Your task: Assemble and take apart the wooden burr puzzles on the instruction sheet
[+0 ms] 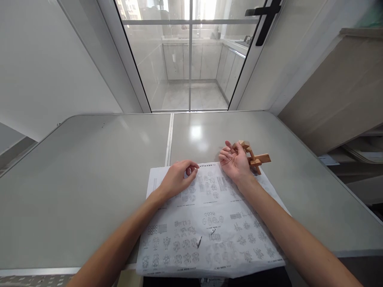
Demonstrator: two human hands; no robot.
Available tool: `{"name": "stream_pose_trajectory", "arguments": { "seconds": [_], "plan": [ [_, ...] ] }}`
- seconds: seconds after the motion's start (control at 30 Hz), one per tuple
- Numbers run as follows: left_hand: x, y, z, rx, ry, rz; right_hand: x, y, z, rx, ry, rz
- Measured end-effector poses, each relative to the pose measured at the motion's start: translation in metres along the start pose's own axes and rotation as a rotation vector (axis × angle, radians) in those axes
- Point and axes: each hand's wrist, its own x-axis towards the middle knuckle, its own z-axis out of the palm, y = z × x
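My left hand [180, 176] rests on the upper left of a printed paper sheet [215, 255], its fingers loosely curved and a small gap between thumb and fingertips. Nothing shows between them. At the sheet's upper right, my right hand [233, 161] is turned palm up with bent fingers. Its thumb and index finger are closed on a light wooden block [244, 144]. Just behind that hand, several notched wooden pieces [257, 160] stand crossed and joined together, with one bar sticking out to the right. My right hand hides part of them.
Rows of small line diagrams cover the sheet, which hangs over the near edge. It lies on a grey table [89, 179] with a seam [169, 139]. Beyond stands a glass door [190, 59] with a black handle [266, 18]. Wooden shelving [335, 91] is at right.
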Motion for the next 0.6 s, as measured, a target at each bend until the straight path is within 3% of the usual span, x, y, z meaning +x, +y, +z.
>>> {"name": "stream_pose_trajectory", "arguments": {
  "seconds": [0.4, 0.47, 0.6],
  "plan": [
    [0.000, 0.001, 0.000, -0.007, 0.006, 0.005, -0.014, 0.014, 0.011, -0.365, -0.107, -0.038],
    [0.000, 0.001, 0.000, -0.005, 0.005, 0.006, -0.020, 0.020, 0.012, -0.526, -0.169, -0.064],
    [0.000, -0.001, 0.000, -0.011, 0.008, 0.008, -0.027, 0.030, 0.010, -1.054, -0.354, -0.221]
  ]
}}
